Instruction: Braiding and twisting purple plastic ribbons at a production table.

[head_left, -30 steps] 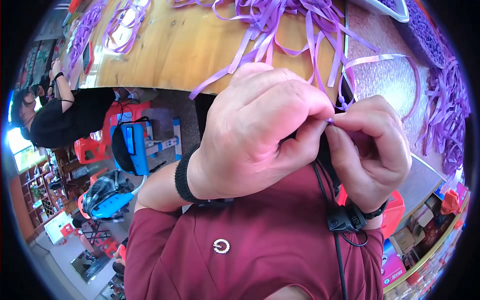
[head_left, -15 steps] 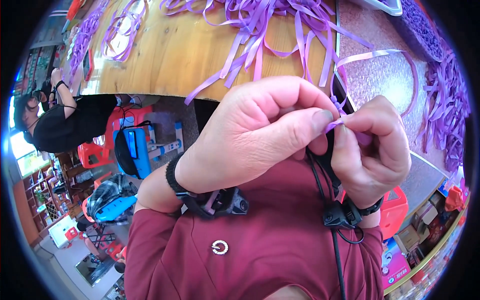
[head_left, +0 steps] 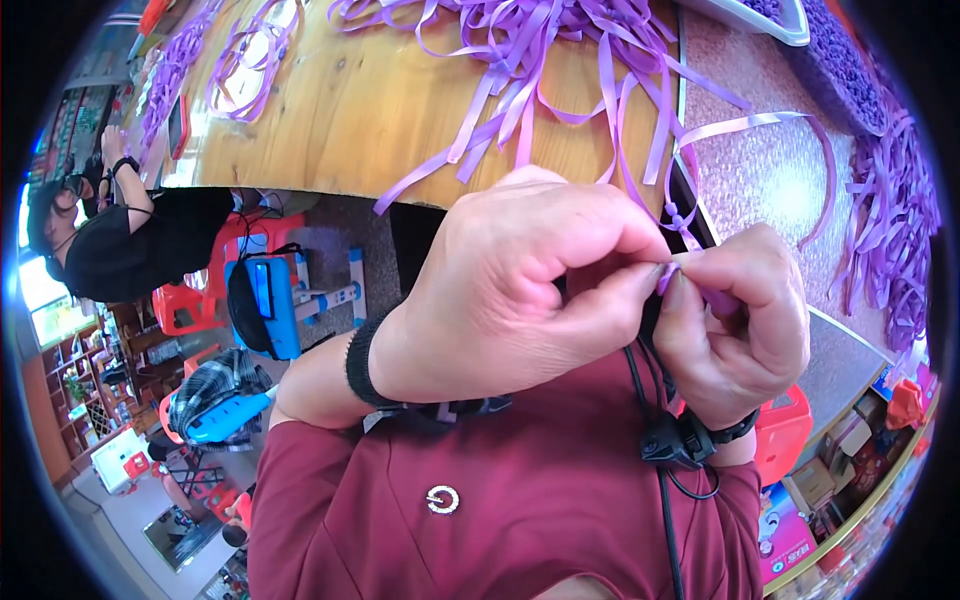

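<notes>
Your left hand and right hand, two bare, pinch one narrow glossy purple ribbon at the fingertips, a small knot at twelve o'clock from them. The left grip, flatter half a second ago, now curls rounder. At one o'clock, one white plastic tray holds purple pieces.

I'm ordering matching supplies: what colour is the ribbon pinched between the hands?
The ribbon is purple; the head view, the only one, shows it best.

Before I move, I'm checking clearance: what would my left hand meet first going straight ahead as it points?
Probably your right hand, pinching the purple ribbon close by; depth is unclear.
</notes>
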A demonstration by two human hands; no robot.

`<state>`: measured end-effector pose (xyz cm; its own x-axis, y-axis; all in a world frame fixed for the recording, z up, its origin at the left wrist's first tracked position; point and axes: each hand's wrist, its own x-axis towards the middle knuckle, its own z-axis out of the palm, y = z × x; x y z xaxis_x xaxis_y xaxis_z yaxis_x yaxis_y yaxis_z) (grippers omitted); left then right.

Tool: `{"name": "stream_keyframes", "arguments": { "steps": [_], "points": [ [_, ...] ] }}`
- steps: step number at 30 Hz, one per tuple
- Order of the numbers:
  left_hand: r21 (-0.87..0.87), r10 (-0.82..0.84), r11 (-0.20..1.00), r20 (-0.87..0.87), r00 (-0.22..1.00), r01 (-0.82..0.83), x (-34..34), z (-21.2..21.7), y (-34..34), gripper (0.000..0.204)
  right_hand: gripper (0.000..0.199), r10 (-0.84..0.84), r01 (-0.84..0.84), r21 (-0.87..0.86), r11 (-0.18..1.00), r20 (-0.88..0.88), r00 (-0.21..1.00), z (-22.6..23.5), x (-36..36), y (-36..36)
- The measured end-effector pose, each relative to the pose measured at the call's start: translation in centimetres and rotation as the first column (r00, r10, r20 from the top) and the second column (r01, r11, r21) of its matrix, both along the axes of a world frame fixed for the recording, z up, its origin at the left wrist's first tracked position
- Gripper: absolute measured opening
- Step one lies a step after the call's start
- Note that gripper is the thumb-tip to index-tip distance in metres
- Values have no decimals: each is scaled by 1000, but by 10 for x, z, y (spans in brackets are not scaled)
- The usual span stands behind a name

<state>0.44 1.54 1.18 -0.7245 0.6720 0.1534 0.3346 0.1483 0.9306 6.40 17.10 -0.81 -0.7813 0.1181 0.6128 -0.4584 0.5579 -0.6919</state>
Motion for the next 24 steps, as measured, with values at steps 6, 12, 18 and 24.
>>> {"name": "stream_keyframes", "arguments": {
  "steps": [6,12,18,24],
  "points": [
    [62,60,997,-383,922,-39,-4,-7,2,20,17,44,-44,-1,999,49,998,0,3,-1],
    [26,96,995,-316,944,-92,0,-8,-2,20,15,-22,12,80,997,128,992,3,5,-4],
    [0,83,996,-263,961,-86,0,-7,-4,17,11,153,-150,-37,988,69,986,-8,-2,3],
    [9,90,996,-288,953,-91,-1,-10,-4,17,16,126,-119,-60,991,117,985,-5,-1,-1]
  ]
}}
